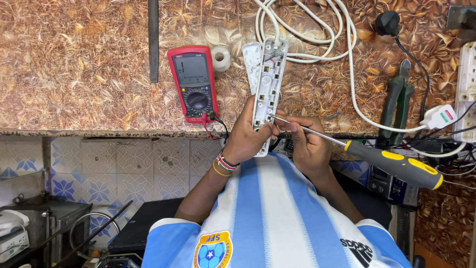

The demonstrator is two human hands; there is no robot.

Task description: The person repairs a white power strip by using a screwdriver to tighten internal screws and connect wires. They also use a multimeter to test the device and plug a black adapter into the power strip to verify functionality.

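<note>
We see the left hand wrapped around the lower end of an opened white power strip, its grip closed on the casing so that the strip stands upright over the table edge, sockets and inner wiring facing us. The right hand has its grip pinched on the metal shaft of a screwdriver — the tip meets the strip's lower section, just beside the left thumb, while the black-and-yellow handle extends out to the right, clear of the hand. The strip's detached cover lies on the table, touching the strip's left side. A white cable runs from the strip's top end in loops across the table and on to the right. A red multimeter lies just left of the cover, with a roll of white tape at its upper right corner. Green-handled pliers rest well to the right, near a white plug and a black plug. We cannot tell whether the screwdriver tip sits in a screw head — that spot is too small to resolve.
</note>
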